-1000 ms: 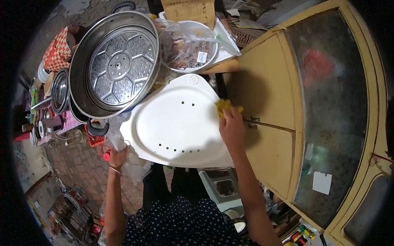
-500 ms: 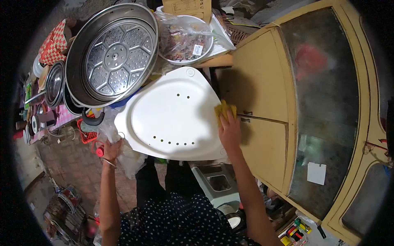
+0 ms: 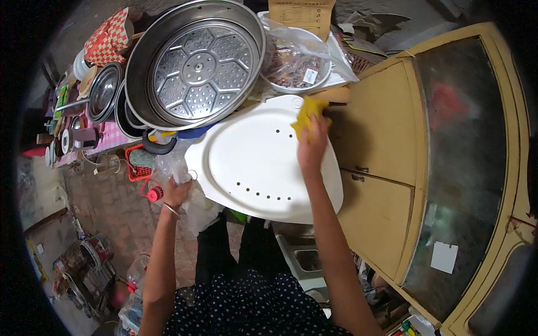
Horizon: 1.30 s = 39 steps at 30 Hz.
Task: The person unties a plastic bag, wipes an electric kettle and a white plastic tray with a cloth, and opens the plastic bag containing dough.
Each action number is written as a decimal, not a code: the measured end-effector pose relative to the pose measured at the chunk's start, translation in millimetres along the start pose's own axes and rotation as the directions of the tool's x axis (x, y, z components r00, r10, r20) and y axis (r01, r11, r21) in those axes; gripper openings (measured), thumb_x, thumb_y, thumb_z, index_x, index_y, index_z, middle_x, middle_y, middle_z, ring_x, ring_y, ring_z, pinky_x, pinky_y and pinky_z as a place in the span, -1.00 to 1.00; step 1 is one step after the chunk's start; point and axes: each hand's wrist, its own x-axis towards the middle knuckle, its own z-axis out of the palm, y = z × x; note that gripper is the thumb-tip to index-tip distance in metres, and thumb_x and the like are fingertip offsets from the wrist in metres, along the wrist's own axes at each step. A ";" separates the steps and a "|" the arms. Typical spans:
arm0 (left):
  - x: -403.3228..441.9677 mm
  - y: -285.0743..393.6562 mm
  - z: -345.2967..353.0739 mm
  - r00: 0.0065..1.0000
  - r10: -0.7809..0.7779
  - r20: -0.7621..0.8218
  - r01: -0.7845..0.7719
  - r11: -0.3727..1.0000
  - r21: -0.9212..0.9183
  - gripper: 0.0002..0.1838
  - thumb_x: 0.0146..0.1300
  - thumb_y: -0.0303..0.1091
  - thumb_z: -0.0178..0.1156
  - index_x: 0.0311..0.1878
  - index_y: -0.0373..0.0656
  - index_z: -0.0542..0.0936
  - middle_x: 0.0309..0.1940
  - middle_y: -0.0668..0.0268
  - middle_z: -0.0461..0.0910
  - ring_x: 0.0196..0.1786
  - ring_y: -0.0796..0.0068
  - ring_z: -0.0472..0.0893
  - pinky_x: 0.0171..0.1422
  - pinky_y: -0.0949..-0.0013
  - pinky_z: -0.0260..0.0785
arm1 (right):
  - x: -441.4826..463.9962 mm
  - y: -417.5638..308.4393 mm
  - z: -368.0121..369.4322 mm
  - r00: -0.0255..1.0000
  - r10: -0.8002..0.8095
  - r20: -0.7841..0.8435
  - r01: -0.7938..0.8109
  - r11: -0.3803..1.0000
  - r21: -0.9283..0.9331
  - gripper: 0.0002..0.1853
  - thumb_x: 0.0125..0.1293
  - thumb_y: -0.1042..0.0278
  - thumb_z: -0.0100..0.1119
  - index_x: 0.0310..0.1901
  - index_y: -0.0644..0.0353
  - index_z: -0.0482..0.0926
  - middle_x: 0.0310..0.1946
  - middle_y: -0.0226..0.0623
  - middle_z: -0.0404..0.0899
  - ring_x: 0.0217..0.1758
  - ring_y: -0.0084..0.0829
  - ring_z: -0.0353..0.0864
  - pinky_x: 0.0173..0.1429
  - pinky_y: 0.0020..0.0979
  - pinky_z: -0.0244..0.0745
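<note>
Alongside me to the right, a pale yellow cabinet with dark glass looms close by the board's edge, leaving little room on that side. Next in bulk, a big steamer pot crowds the far left, its black handle sticking out toward me. Then comes the white board, lying in front of my body and between my hands; my right forearm crosses its right part and hides some of it. It looks longer from side to side than from near to far, so its long axis runs roughly across me, with one rounded corner pointing away and another toward my left hand. Beyond it sits a white bowl with clear plastic over the top.

A crumpled plastic bag hangs around my left hand, which is right by the board's left corner; my fingers are partly curled, but I can't tell whether they grip bag or board. My right hand is over the board's far right edge, fingers bent onto a bunched yellow cloth. Smallest, a red cap shows just beside my left hand.
</note>
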 end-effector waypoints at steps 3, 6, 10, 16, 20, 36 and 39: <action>-3.9 11.7 3.8 1.000 -0.019 -0.021 0.022 0.985 0.169 -0.70 0.04 -0.57 0.12 -0.10 -0.27 0.44 -0.26 0.34 0.51 -0.23 0.51 0.49 -0.17 0.47 0.36 | 8.8 -30.8 51.9 0.998 -0.050 0.050 0.054 0.995 -0.086 -0.56 0.07 0.47 -0.01 0.04 0.33 0.31 0.13 0.06 0.12 0.06 0.06 0.23 0.11 -0.16 0.21; -10.5 30.6 10.9 0.994 -0.112 -0.008 0.113 0.992 0.061 -0.65 -0.01 -0.52 0.16 -0.08 -0.28 0.43 -0.27 0.34 0.51 -0.25 0.53 0.48 -0.14 0.46 0.35 | -3.4 -56.6 71.5 0.992 -0.088 0.091 0.096 0.992 -0.082 -0.55 0.02 0.49 0.00 0.02 0.34 0.35 0.16 0.00 0.10 -0.01 0.04 0.28 0.08 -0.15 0.22; -8.6 24.6 13.5 0.995 -0.081 -0.051 0.084 0.994 0.066 -0.63 -0.01 -0.52 0.16 -0.07 -0.30 0.41 -0.25 0.32 0.51 -0.25 0.52 0.48 -0.13 0.46 0.34 | -32.4 -78.5 82.3 0.951 -0.189 0.243 0.191 0.981 0.017 -0.57 -0.02 0.48 0.02 -0.02 0.29 0.42 0.15 -0.13 0.15 0.02 0.01 0.27 0.16 -0.13 0.17; -2.7 5.2 5.1 0.998 -0.048 -0.028 0.051 0.993 0.110 -0.58 0.00 -0.50 0.18 -0.02 -0.31 0.36 -0.24 0.30 0.50 -0.19 0.51 0.47 -0.10 0.46 0.33 | -78.5 -103.9 62.3 0.731 -0.389 0.560 0.212 0.911 0.355 -0.68 -0.01 0.56 0.00 -0.15 0.20 0.51 0.05 -0.25 0.34 0.03 -0.17 0.36 -0.01 -0.30 0.38; -4.6 0.3 7.8 0.997 0.046 0.059 -0.053 0.992 0.113 -0.62 0.19 -0.35 0.01 0.04 -0.29 0.28 -0.10 0.17 0.41 -0.11 0.38 0.45 -0.05 0.33 0.37 | -89.8 -62.0 22.7 0.949 -0.035 0.314 -0.153 0.819 0.553 -0.67 0.05 0.57 -0.09 -0.09 0.31 0.46 0.08 -0.09 0.32 0.12 -0.30 0.34 0.05 -0.43 0.33; -18.8 59.8 26.1 0.979 -0.184 -0.093 0.198 0.966 0.167 -0.68 0.02 -0.50 0.16 -0.10 -0.25 0.43 -0.25 0.35 0.50 -0.22 0.51 0.47 -0.15 0.44 0.35 | -69.5 -92.5 77.2 0.797 -0.352 0.490 0.236 0.929 0.284 -0.82 -0.03 0.49 -0.02 -0.37 0.17 0.57 -0.10 -0.29 0.47 -0.13 -0.12 0.43 -0.04 -0.28 0.37; -15.6 39.3 22.2 0.994 -0.081 -0.068 0.093 0.976 0.198 -0.68 0.01 -0.49 0.17 -0.11 -0.24 0.44 -0.26 0.36 0.51 -0.23 0.52 0.47 -0.16 0.44 0.36 | -90.0 -95.7 55.2 0.529 -0.377 0.760 0.186 0.925 0.330 -0.77 0.01 0.51 -0.05 -0.31 0.14 0.58 -0.05 -0.34 0.47 -0.05 -0.20 0.44 0.01 -0.30 0.36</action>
